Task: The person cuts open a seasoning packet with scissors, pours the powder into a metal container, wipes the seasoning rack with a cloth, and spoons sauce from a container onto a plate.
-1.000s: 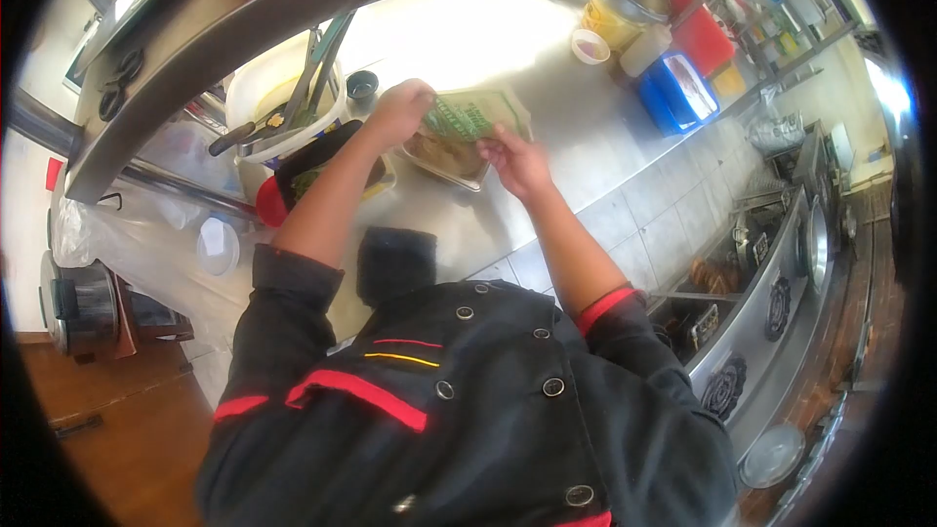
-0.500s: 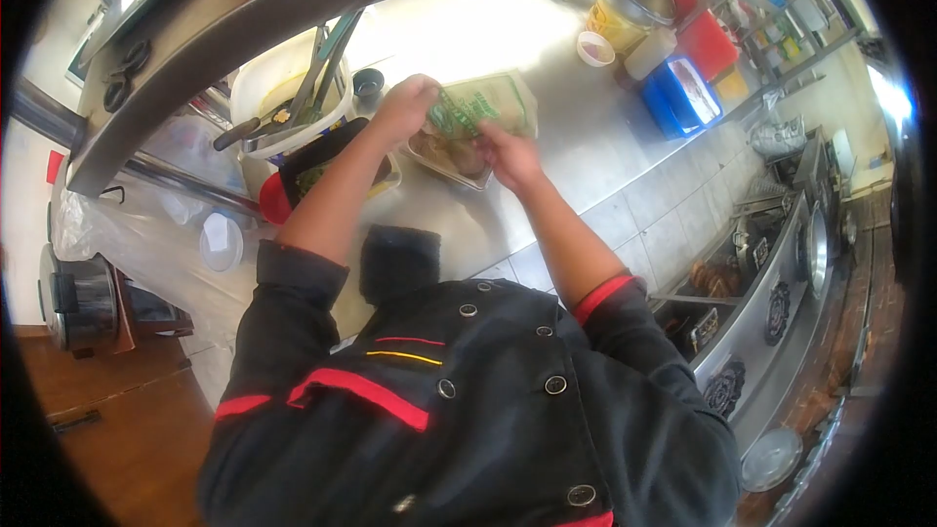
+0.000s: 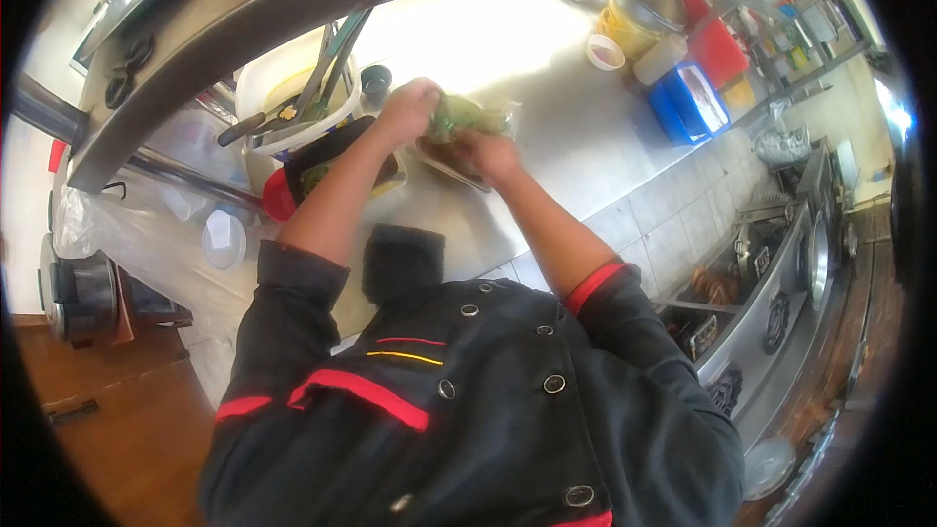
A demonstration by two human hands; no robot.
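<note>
Metal counter [image 3: 571,132] carrying blue container [image 3: 672,117], dark cup [image 3: 375,80].

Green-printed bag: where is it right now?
Head view, upper middle: the green-printed bag is held between the left hand and right hand, by the shallow tray.

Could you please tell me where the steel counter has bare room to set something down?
The steel counter looks bare between the right hand and the blue container. Farther back, glare hides detail. Beside the left hand, the white tub and dark cup crowd the counter.
</note>
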